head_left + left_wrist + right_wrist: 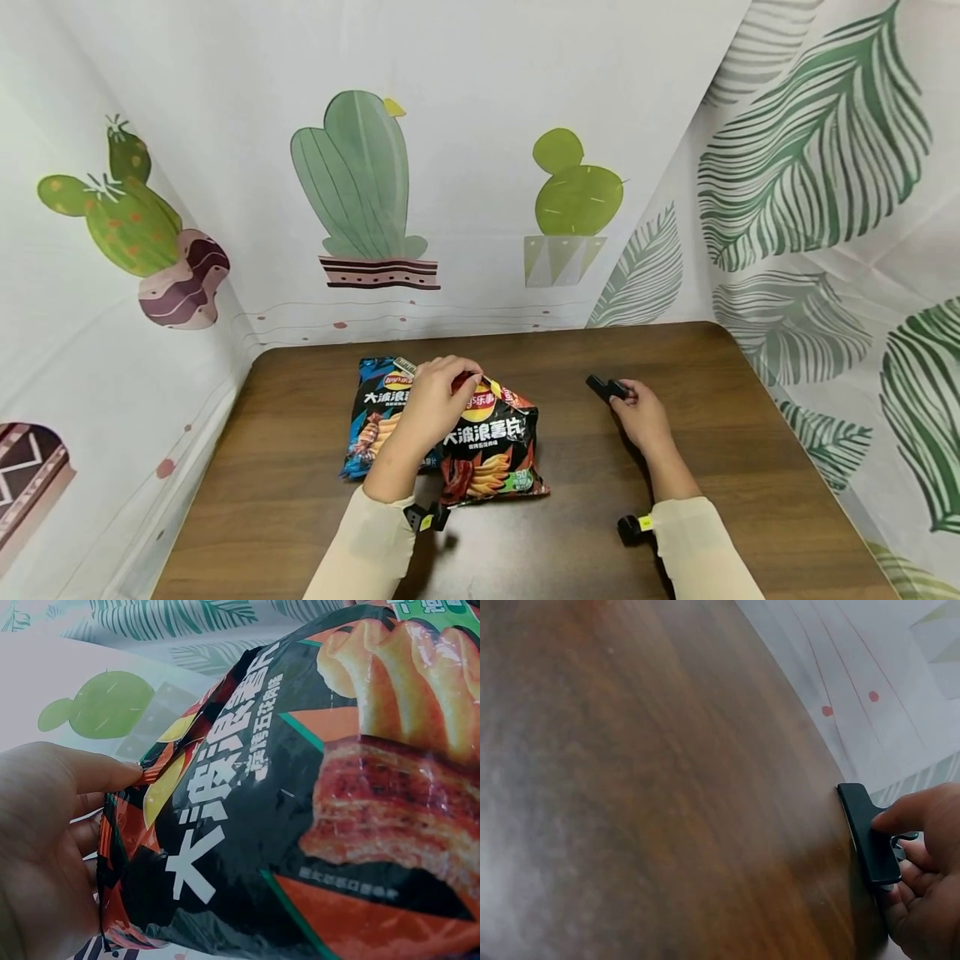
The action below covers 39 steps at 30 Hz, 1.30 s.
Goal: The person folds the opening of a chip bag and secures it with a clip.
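Note:
My left hand pinches the top edge of a black and red bag of potato chips. In the left wrist view the thumb lies on the front of that bag, and the other fingers are partly hidden behind it. Off to the right, my right hand grips a black bag clip just above the table. The right wrist view shows the thumb on the long flat bar of the clip, with fingers curled beneath. Left of the held bag lies a blue and black chip bag, partly covered by my left arm.
A pale clip-like strip lies at the top of the blue bag. The brown wooden table ends at a white cloth backdrop printed with cacti and leaves. Black wrist devices sit at both cuffs.

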### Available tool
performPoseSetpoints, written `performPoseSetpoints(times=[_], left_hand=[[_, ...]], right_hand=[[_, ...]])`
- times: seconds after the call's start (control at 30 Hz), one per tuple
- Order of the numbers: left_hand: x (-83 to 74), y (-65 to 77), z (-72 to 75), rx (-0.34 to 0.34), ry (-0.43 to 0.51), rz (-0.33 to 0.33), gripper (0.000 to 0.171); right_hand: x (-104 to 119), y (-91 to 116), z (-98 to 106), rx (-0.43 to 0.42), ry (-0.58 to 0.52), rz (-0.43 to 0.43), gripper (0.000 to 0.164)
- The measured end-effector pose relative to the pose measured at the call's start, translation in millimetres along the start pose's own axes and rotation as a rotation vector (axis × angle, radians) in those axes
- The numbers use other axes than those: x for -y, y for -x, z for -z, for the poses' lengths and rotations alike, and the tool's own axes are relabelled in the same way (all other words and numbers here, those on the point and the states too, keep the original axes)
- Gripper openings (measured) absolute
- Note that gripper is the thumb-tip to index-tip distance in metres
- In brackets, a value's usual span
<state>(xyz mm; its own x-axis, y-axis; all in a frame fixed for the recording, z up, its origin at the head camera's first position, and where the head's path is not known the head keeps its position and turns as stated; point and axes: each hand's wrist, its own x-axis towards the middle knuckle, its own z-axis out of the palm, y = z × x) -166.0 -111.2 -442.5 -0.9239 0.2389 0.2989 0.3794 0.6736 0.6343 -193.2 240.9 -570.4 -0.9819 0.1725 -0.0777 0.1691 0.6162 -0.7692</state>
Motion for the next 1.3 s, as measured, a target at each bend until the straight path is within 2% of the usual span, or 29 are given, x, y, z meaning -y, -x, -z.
performPoseSetpoints(times=[0.3, 0.77, 0.97, 1.13, 1.3], left_hand=[[-0.3, 0.5, 1.3, 0.004, 0.008, 0.008, 0.018], [-0.9, 0.7, 2.8, 0.007, 0.001, 0.012, 0.017], [-1.3, 0.9, 3.1, 0.011, 0.011, 0.013, 0.018], [-1.8, 0.7, 3.7, 0.014, 0.011, 0.014, 0.018], [-2.6, 0.6, 4.1, 0.016, 0.016, 0.013, 0.018]], right_hand=[[1, 2, 0, -0.024, 0.000, 0.013, 0.042], [4, 5, 2, 0.004, 0.012, 0.020, 0.050], [6, 9, 1, 0.010, -0.037, -0.003, 0.055], [8, 12, -3, 0.019, -0.065, 0.013, 0.061], [13, 16, -5, 0.032, -0.099, 0.022, 0.058]])
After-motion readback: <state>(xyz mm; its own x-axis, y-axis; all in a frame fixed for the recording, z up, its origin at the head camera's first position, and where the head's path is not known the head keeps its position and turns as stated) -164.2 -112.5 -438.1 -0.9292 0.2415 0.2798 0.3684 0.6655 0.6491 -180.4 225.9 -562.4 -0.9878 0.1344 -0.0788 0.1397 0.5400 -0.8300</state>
